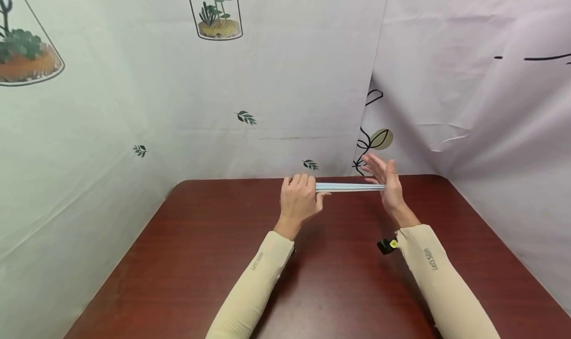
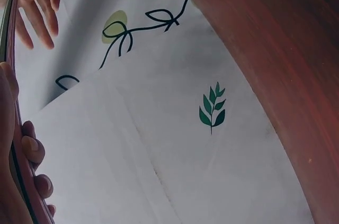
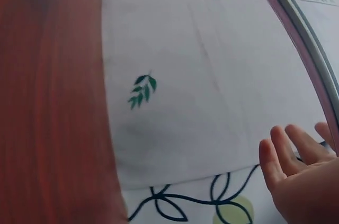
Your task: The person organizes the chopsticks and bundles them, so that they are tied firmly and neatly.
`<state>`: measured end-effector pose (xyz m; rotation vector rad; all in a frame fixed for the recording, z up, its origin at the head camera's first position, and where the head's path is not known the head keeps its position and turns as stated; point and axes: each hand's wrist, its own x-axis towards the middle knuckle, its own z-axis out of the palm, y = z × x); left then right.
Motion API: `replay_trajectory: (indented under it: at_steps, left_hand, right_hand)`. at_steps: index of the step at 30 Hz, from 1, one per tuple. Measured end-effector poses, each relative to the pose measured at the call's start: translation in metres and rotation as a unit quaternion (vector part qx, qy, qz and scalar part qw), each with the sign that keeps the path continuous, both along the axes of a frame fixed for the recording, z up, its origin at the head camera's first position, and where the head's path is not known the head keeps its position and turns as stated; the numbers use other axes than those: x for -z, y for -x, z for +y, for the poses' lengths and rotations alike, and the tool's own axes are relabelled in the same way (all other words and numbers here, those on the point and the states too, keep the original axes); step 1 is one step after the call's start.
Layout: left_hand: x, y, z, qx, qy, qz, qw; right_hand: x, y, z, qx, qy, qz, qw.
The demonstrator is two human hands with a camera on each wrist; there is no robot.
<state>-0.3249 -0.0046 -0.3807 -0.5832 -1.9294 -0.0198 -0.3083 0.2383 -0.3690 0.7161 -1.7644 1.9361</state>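
Note:
A thin flat stack of light blue layers (image 1: 348,187) is held level above the table, seen nearly edge-on. My left hand (image 1: 300,197) grips its left end, fingers over the top and thumb along the underside. In the left wrist view the fingertips (image 2: 33,150) curl round the long pinkish and dark edges of the stack (image 2: 11,28). Against the other end stands my right hand (image 1: 391,193), palm to the edge and fingers extended. The right wrist view shows the layered edge (image 3: 302,33) running down to this hand (image 3: 307,181). What the layers are, I cannot tell.
A dark red-brown wooden table (image 1: 200,240) lies beneath both arms. White cloth (image 1: 290,81) printed with leaves and plant jars hangs behind the table and along its sides. A small black device (image 1: 387,246) sits at the right wrist.

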Motion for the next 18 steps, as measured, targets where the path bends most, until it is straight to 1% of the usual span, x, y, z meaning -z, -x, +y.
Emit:
replay_trajectory:
  at_steps: [4,8,11,12,13,14,15,16,17,18]
  left_hand:
    - [0.002,-0.001,0.002,-0.012,0.016,-0.013,0.9997]
    - [0.005,-0.003,-0.005,-0.019,0.027,-0.022,0.9992]
    - [0.006,-0.003,-0.012,-0.015,0.021,-0.011,0.9996]
    - [0.005,-0.002,-0.013,-0.011,0.016,-0.004,0.9998]
    - [0.004,-0.001,-0.014,-0.009,0.010,0.004,0.9999]
    - [0.002,0.000,-0.014,-0.008,0.004,0.012,0.9999]
    - [0.000,0.001,-0.014,-0.007,-0.002,0.019,0.9998]
    - [-0.002,0.001,-0.014,-0.007,-0.008,0.025,0.9996]
    - [-0.003,0.002,-0.015,-0.008,-0.012,0.028,0.9995]
    - [-0.005,0.002,-0.015,-0.009,-0.016,0.028,0.9994]
  right_hand:
    - [0.005,0.000,-0.002,0.003,-0.005,-0.005,1.0000]
    - [0.011,-0.003,-0.005,-0.011,-0.010,-0.035,0.9993]
    - [0.008,-0.008,0.000,-0.038,-0.029,-0.072,0.9963]
    - [0.006,-0.009,0.004,-0.042,-0.029,-0.085,0.9951]
    - [0.002,-0.009,0.008,-0.036,-0.028,-0.097,0.9943]
    - [-0.001,-0.010,0.014,-0.019,-0.031,-0.107,0.9936]
    - [-0.004,-0.010,0.021,0.009,-0.042,-0.115,0.9925]
    - [-0.005,-0.011,0.029,0.046,-0.065,-0.125,0.9890]
    - [-0.005,-0.011,0.036,0.085,-0.098,-0.138,0.9819]
    - [-0.004,-0.012,0.044,0.126,-0.145,-0.153,0.9693]
